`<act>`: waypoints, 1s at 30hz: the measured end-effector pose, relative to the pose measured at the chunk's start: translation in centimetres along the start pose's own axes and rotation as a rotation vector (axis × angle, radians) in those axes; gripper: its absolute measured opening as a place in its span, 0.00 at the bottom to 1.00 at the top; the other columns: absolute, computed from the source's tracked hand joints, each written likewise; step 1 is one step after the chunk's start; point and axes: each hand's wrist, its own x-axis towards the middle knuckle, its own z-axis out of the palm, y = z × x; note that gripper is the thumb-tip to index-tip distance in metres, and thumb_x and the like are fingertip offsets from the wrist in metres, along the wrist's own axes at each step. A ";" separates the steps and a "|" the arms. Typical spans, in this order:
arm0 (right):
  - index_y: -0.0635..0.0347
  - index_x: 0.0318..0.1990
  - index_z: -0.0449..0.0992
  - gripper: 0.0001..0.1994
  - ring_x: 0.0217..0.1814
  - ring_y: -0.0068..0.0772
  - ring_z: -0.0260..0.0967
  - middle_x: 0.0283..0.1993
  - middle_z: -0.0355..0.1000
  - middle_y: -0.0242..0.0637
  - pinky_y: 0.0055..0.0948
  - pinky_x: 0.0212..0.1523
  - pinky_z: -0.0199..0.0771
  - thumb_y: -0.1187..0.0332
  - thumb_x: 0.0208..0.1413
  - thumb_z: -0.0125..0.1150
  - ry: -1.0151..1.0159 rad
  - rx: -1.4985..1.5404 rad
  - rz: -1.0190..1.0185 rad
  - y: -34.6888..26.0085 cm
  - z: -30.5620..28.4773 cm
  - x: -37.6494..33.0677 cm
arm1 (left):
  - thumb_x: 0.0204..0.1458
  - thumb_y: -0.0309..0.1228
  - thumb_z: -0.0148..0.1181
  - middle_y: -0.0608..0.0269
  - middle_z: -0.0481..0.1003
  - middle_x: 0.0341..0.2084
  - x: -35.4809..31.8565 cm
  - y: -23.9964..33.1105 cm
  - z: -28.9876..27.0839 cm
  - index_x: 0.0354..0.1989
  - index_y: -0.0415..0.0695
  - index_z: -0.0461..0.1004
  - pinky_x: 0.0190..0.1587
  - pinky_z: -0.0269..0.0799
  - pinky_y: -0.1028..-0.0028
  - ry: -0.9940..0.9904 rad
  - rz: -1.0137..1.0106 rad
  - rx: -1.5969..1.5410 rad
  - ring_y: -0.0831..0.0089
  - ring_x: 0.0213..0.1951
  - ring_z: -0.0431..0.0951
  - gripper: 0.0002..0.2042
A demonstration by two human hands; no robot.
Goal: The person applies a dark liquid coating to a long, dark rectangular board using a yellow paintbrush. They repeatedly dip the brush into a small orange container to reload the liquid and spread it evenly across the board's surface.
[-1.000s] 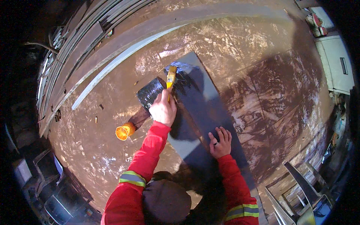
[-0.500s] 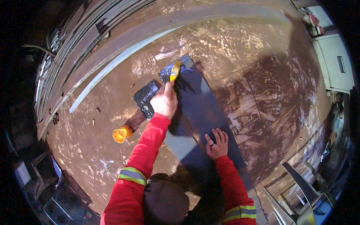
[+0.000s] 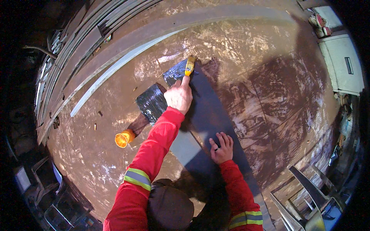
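Observation:
My left hand (image 3: pixel 180 95) is closed round the handle of a yellow paintbrush (image 3: pixel 189 66). The bristles rest on the far right corner of a long dark grey board (image 3: pixel 216 111), whose far end carries wet, shiny black paint. My right hand (image 3: pixel 222 148) lies palm down on that board nearer to me, fingers spread, a dark ring on one of them. Left of it and partly under my left forearm lies a second grey board (image 3: pixel 185 148); its far end (image 3: pixel 151 101) is coated glossy black. An orange cup (image 3: pixel 124 138) stands on the ground to the left.
Long metal bars and pipes (image 3: pixel 86 42) are stacked at the far left, with a pale strip (image 3: pixel 115 75) beside them. A white cabinet (image 3: pixel 342 63) and red shoes (image 3: pixel 320 21) are at the far right. A metal frame (image 3: pixel 308 192) stands near right on the brown, paint-marked ground (image 3: pixel 269 96).
My left hand has moved right and slightly nearer, with the brush now at the board's right corner. Black paint covers more of that end. My right hand stays nearly where it was.

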 end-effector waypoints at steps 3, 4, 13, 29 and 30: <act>0.43 0.49 0.76 0.22 0.66 0.46 0.57 0.60 0.65 0.39 0.50 0.64 0.54 0.65 0.42 0.61 0.007 0.017 0.006 -0.1 -0.1 0.0 | 0.50 0.29 0.56 0.57 0.74 0.23 0.4 0.2 -0.2 0.40 0.50 0.70 0.24 0.71 0.58 -0.009 0.019 0.011 0.56 0.23 0.77 0.09; 0.43 0.49 0.76 0.22 0.66 0.46 0.57 0.60 0.65 0.39 0.50 0.64 0.54 0.65 0.42 0.61 0.008 0.014 0.011 -0.1 -0.1 0.0 | 0.50 0.29 0.56 0.57 0.74 0.23 0.3 0.1 -0.3 0.40 0.50 0.71 0.24 0.71 0.58 -0.016 0.027 0.016 0.56 0.23 0.77 0.09; 0.43 0.49 0.76 0.22 0.66 0.45 0.57 0.60 0.65 0.39 0.50 0.64 0.54 0.65 0.41 0.62 0.001 0.008 0.008 -0.2 -0.2 0.1 | 0.50 0.31 0.58 0.55 0.76 0.24 0.6 0.1 -2.0 0.40 0.49 0.70 0.25 0.72 0.58 -0.091 -0.050 0.048 0.54 0.24 0.78 0.10; 0.43 0.50 0.75 0.23 0.65 0.45 0.57 0.59 0.65 0.39 0.50 0.64 0.53 0.65 0.40 0.63 0.005 -0.002 0.002 0.1 -0.2 0.1 | 0.50 0.27 0.58 0.56 0.75 0.23 -3.5 -2.3 -5.0 0.39 0.46 0.71 0.25 0.72 0.62 0.029 -0.044 -0.109 0.58 0.24 0.77 0.08; 0.43 0.49 0.75 0.23 0.65 0.45 0.57 0.59 0.66 0.39 0.50 0.64 0.54 0.65 0.40 0.63 0.008 -0.005 0.008 0.1 -0.1 0.0 | 0.51 0.27 0.58 0.55 0.75 0.24 -4.4 -2.1 -5.5 0.39 0.46 0.71 0.25 0.73 0.62 0.042 -0.068 -0.156 0.58 0.25 0.78 0.08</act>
